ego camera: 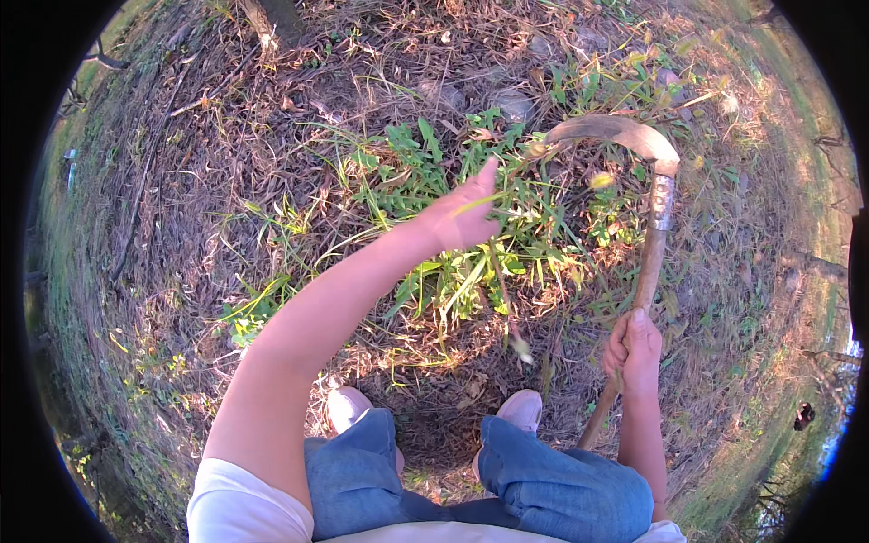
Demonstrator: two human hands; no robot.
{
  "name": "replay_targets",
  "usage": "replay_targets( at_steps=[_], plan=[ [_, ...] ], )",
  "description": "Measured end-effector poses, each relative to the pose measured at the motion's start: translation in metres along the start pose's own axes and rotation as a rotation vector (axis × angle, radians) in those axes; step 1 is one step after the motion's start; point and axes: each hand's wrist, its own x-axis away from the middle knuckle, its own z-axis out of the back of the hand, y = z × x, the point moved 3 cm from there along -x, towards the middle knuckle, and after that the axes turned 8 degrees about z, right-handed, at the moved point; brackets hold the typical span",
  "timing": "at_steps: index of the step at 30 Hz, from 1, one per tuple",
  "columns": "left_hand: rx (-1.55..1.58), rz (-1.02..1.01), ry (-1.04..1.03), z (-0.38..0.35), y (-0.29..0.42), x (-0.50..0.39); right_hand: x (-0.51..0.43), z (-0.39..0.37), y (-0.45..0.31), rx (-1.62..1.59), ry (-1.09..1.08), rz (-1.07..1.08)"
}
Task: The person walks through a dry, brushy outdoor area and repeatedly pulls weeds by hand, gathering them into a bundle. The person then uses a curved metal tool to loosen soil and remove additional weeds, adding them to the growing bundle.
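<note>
My right hand (635, 346) is wrapped around the wooden handle (650, 271) of a sickle. A metal collar (661, 203) joins the handle to the curved blade (618, 129), which arcs left above the weeds with its tip near some stalks. Blurred, my left hand (465, 210) reaches over a leafy green weed clump (407, 163), its thumb pointing away from me. A grass blade crosses the back of that hand. Just below it hangs a thin grass stem (506, 292) with a pale seed head. The fingers are hidden, so whether they hold the stem does not show.
Dry grass and leaf litter (183, 224) cover the ground. A tree trunk base (271, 24) stands at the top left, with a fallen branch (217, 88) beneath it. Stones (514, 105) lie beyond the weeds. My shoes (347, 406) are planted below the clump.
</note>
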Motion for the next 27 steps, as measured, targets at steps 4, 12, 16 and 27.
replay_targets(
  at_steps=[4,12,16,27],
  plan=[
    [-0.060,0.022,-0.323,-0.029,0.074,0.002,0.008,0.003,-0.011,-0.020,-0.052,-0.068],
    [-0.129,0.073,-0.231,-0.083,0.090,0.006,0.002,0.008,0.013,0.626,0.037,-0.013],
    [-0.211,-0.053,-0.375,-0.092,0.086,0.014,-0.004,0.005,0.012,0.757,0.070,0.024],
    [-0.104,0.016,-0.123,-0.035,0.034,0.070,-0.023,0.018,0.036,0.706,0.171,-0.017]
  ],
)
